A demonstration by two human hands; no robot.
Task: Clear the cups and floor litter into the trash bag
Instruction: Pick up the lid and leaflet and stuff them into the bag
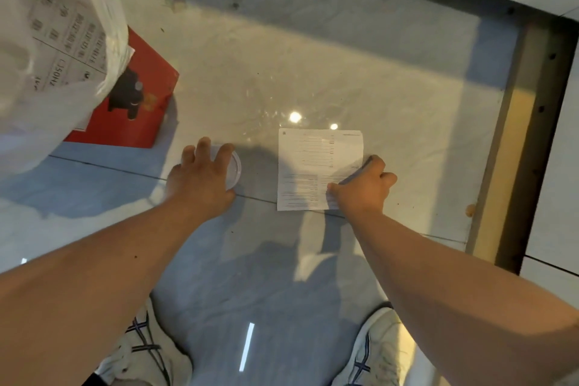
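Hands are down on the glossy floor (313, 50) together: the left hand (200, 175) spreads its fingers over a clear plastic lid (235, 168), the right hand (363, 188) pinches the near right corner of a printed sheet (308, 166). Pickup step, I'd say; next both need lifting to the white bag (47, 41) at far left (beside a red box (141, 103)). Tiled room, shiny and reflective.

Glossy grey tiled floor (282, 276) with reflected ceiling lights; flat red cardboard box (138, 110) printed with a dark appliance picture, lying at upper left; dark metal strip (513, 141) bordering the floor at right; pair of white lace-up sneakers (372, 351) at the bottom edge
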